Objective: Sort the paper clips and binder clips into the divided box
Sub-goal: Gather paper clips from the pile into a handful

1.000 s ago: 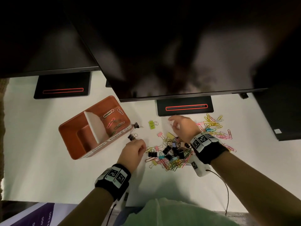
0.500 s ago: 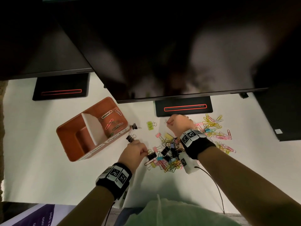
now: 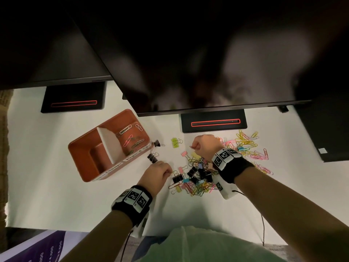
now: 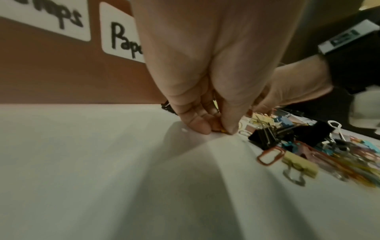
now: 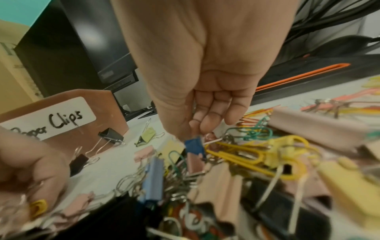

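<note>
While upright, divided box point(image 3: 84, 148) lengthwise diagonal.

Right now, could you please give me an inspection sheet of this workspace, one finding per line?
Surface: white table, lit from above.
Job's things: orange divided box; the far compartment holds several paper clips, the near one looks empty. Mixed clip pile and a spread of paper clips lie to its right.
Clutter: two black binder clips beside the box, one green binder clip apart.
Hands: left hand pinches a small yellow clip at the table; right hand pinches a reddish paper clip above the pile.
Cables: thin wire from the right wristband.
Surroundings: dark monitors on black stands.
</note>
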The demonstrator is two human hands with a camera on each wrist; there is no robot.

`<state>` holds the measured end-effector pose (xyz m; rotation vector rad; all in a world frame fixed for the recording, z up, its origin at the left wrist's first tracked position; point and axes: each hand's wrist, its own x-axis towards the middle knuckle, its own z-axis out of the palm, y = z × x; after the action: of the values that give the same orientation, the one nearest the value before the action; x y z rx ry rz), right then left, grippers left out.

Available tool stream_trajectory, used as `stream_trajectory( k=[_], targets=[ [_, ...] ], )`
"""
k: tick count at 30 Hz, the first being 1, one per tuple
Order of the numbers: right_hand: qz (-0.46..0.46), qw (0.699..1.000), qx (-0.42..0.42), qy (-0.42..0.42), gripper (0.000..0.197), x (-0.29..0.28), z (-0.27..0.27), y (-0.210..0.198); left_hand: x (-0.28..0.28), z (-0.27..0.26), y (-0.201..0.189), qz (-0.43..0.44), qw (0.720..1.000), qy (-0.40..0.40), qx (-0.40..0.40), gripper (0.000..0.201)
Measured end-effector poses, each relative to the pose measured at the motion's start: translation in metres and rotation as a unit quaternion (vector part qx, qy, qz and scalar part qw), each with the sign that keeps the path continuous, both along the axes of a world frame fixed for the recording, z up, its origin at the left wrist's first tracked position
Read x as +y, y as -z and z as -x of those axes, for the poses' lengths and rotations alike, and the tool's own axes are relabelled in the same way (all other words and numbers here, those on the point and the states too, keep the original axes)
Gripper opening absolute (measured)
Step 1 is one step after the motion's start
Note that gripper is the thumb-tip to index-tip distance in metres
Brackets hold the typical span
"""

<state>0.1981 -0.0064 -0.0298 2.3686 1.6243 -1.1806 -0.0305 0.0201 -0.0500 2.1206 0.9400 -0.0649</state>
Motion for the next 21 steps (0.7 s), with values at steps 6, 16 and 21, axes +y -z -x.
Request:
stream_trajectory(
  k=[6, 16, 21],
  targets=[
    [-0.104, 0.989, 0.008, 0.101, 0.007, -0.021, -0.036, -0.011, -0.001, 0.020, -0.014, 0.012, 0.998, -0.012, -0.065, 0.004],
    [-0.076, 0.996, -0.038, 0.021, 0.007, -0.039, -0.035, -0.011, -0.035, 0.012, 0.000, 0.034, 0.998, -0.040, 0.018, 0.012],
    [-0.056, 0.997, -0.048, -0.022, 0.010, -0.030, -0.013, -0.007, -0.032, 0.005, 0.005, -0.003, 0.999, -0.025, 0.032, 0.005]
  ],
)
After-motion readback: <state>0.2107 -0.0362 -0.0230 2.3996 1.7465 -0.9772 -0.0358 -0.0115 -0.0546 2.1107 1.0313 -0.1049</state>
